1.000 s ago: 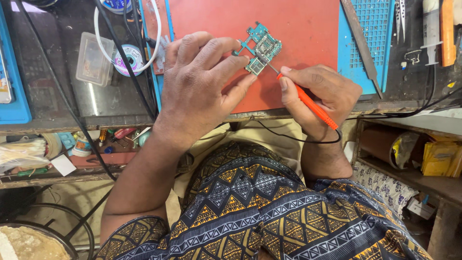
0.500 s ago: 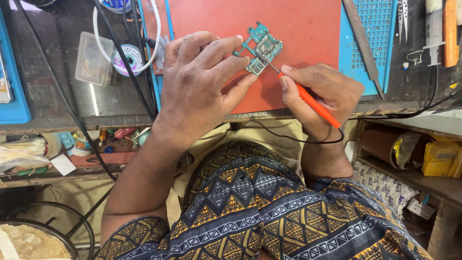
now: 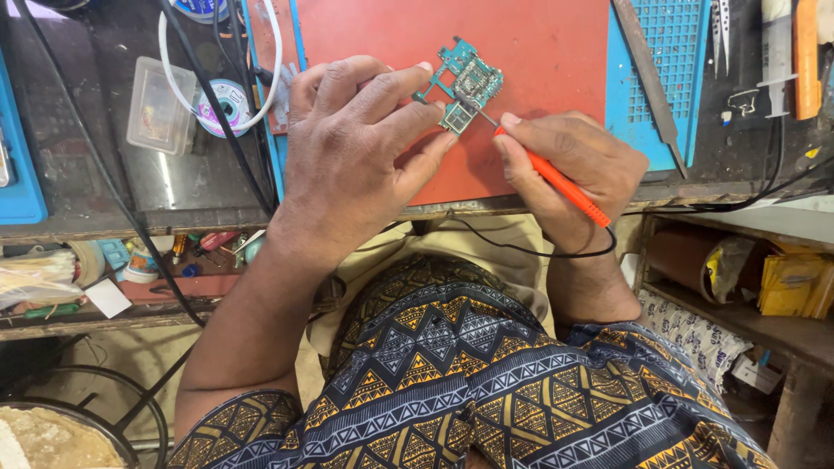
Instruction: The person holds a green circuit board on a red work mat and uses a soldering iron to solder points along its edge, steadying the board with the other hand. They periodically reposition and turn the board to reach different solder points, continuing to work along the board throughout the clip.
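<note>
A small teal circuit board (image 3: 465, 84) lies on a red work mat (image 3: 521, 52). My left hand (image 3: 356, 152) rests on the mat with its fingertips pinning the board's left and lower edges. My right hand (image 3: 573, 174) grips an orange-handled soldering iron (image 3: 547, 178), whose thin metal tip touches the lower middle of the board. A black cord runs from the handle's rear down under my wrist.
A blue perforated mat (image 3: 673, 61) with a metal file (image 3: 647, 82) lies right of the red mat. Tweezers (image 3: 721, 35) and an orange tool (image 3: 806, 56) sit at far right. A clear plastic box (image 3: 161, 104), solder wick spool (image 3: 221, 100) and cables lie left. Shelves below hold clutter.
Both hands keep nearly the same pose. The iron's tip stays on the board; the view has shifted only slightly.
</note>
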`<action>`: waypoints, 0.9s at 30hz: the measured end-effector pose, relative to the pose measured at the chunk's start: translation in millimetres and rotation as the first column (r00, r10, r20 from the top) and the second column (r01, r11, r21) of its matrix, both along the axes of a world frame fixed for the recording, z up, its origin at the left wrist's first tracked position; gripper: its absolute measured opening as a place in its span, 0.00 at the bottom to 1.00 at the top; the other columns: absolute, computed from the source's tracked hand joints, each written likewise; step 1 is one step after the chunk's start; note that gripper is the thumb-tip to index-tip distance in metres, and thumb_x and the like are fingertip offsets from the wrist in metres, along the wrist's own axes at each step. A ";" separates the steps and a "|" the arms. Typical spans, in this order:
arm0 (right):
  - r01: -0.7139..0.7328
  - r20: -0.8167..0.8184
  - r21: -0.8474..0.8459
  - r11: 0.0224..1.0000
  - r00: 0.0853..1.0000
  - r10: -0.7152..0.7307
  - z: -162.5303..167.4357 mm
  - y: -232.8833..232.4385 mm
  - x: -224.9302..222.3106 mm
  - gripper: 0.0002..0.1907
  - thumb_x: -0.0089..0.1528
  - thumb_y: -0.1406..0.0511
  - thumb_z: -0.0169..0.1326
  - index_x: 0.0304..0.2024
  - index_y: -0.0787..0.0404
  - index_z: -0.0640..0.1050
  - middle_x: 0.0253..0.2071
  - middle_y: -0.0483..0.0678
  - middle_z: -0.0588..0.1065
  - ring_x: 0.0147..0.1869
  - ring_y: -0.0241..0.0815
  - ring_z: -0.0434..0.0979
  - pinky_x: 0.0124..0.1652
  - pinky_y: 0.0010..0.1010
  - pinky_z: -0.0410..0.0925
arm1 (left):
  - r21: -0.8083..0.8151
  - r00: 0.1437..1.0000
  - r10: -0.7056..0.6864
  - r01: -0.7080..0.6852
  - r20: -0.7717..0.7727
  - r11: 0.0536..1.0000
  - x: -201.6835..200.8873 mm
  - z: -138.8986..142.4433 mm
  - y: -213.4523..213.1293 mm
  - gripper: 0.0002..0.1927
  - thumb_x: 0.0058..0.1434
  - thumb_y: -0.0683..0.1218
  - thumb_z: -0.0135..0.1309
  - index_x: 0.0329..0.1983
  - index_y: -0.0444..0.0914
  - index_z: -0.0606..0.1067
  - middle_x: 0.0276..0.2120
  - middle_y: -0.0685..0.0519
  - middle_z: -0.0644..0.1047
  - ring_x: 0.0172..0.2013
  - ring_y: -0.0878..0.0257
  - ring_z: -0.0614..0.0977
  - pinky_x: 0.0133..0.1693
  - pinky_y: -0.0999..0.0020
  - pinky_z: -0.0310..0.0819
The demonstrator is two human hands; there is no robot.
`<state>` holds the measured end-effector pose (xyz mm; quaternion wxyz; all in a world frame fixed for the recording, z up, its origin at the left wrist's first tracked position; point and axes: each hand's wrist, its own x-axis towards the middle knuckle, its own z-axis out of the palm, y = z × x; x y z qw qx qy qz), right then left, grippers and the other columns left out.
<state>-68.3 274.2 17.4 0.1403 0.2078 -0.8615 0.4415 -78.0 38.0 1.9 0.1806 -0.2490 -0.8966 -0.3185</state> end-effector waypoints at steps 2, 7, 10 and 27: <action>-0.016 -0.051 0.000 1.000 0.999 0.016 -2.9 0.8 -0.4 0.11 0.66 0.76 0.67 0.50 0.67 0.83 0.38 0.51 0.80 0.37 0.41 0.81 0.39 0.27 0.72 | -0.005 1.000 -0.002 0.002 -0.003 1.000 1.9 -2.0 1.0 0.09 0.64 0.50 0.67 0.44 0.44 0.81 0.57 0.58 0.77 0.59 0.58 0.73 0.63 0.52 0.58; 0.034 -0.166 0.077 0.996 0.986 -0.020 -4.2 3.1 6.4 0.11 0.64 0.77 0.66 0.49 0.67 0.82 0.43 0.54 0.80 0.44 0.46 0.83 0.45 0.29 0.75 | -0.012 1.000 -0.007 0.007 -0.022 1.000 8.0 -1.7 7.6 0.08 0.64 0.49 0.67 0.43 0.44 0.81 0.53 0.59 0.77 0.59 0.59 0.73 0.63 0.53 0.58; 0.076 -0.156 0.056 0.996 0.986 -0.066 -1.5 9.3 15.6 0.10 0.66 0.76 0.66 0.50 0.66 0.82 0.44 0.55 0.81 0.46 0.45 0.84 0.47 0.29 0.76 | -0.013 1.000 0.000 -0.001 -0.020 1.000 14.2 6.1 12.3 0.07 0.64 0.50 0.67 0.40 0.45 0.81 0.53 0.59 0.77 0.61 0.57 0.73 0.64 0.54 0.58; 0.015 0.026 0.022 1.000 1.000 -0.016 1.0 -1.5 21.3 0.06 0.69 0.72 0.64 0.49 0.64 0.83 0.32 0.52 0.80 0.30 0.35 0.76 0.32 0.23 0.65 | 0.034 0.998 0.019 -0.021 0.054 0.999 15.0 -0.1 -5.4 0.41 0.63 0.48 0.67 0.73 0.37 0.58 0.60 0.55 0.74 0.62 0.57 0.70 0.66 0.56 0.57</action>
